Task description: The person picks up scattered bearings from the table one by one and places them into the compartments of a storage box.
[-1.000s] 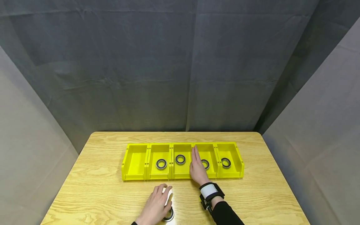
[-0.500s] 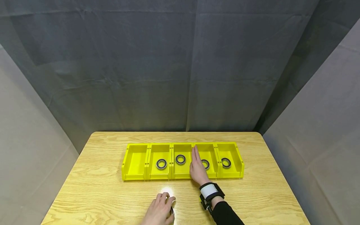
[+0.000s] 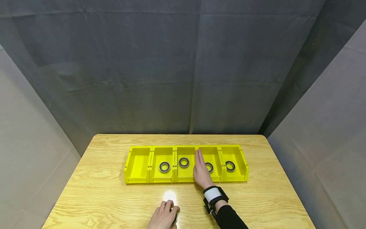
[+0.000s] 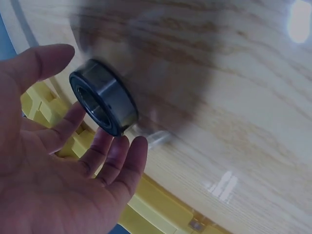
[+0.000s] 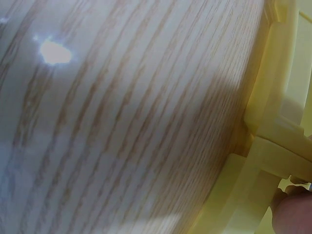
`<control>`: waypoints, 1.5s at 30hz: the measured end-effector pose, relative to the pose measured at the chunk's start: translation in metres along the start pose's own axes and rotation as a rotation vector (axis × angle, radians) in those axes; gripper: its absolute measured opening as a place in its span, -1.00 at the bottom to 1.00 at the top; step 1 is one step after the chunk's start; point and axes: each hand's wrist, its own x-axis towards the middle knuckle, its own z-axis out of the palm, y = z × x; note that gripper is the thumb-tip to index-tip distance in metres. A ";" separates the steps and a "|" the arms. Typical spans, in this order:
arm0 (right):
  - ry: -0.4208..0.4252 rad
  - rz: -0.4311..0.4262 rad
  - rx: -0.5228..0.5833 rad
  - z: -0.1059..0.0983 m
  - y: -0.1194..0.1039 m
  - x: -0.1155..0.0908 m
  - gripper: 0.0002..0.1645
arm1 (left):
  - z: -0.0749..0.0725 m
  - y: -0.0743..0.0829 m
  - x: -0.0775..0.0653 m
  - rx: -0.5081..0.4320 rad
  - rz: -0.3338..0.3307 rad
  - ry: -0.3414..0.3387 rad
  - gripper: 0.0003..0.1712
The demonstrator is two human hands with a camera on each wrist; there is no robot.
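Note:
A bearing (image 4: 105, 97), a thick metal ring with a dark face, stands tilted beside the fingers of my left hand (image 4: 63, 161) in the left wrist view. The thumb is spread apart from the ring; the other fingers bend loosely near its far rim. Whether they touch it is unclear. In the head view, the left hand (image 3: 163, 218) partly hides this bearing (image 3: 175, 218) near the table's front. My right hand (image 3: 201, 173), fingers straight, lies along the divider between the middle bin and the bin to its right, partly covering a bearing (image 3: 210, 167).
A row of joined yellow bins (image 3: 139, 181) stands across the table (image 3: 100, 197). Other bearings lie in the second bin (image 3: 164, 167), the middle bin (image 3: 184, 162) and the rightmost bin (image 3: 230, 166). Grey curtains (image 3: 143, 79) hang behind.
The bearing by my left hand has gone from lying nearly flat to standing tilted. My left hand has shifted slightly right and toward the table's front edge. My right hand stays put.

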 end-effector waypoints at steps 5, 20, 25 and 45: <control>0.005 -0.010 0.000 0.000 0.001 -0.001 -0.18 | 0.000 0.002 0.001 -0.033 -0.028 -0.079 -0.57; 0.002 -0.007 0.007 -0.001 0.001 0.000 -0.17 | 0.000 0.002 0.002 -0.098 -0.027 -0.092 -0.72; -0.001 -0.002 0.011 -0.001 0.000 0.000 -0.17 | 0.002 0.002 0.001 -0.115 -0.012 -0.047 -0.76; -0.003 -0.008 0.019 -0.001 0.000 -0.001 -0.17 | -0.003 0.000 0.001 -0.167 -0.037 -0.015 -0.69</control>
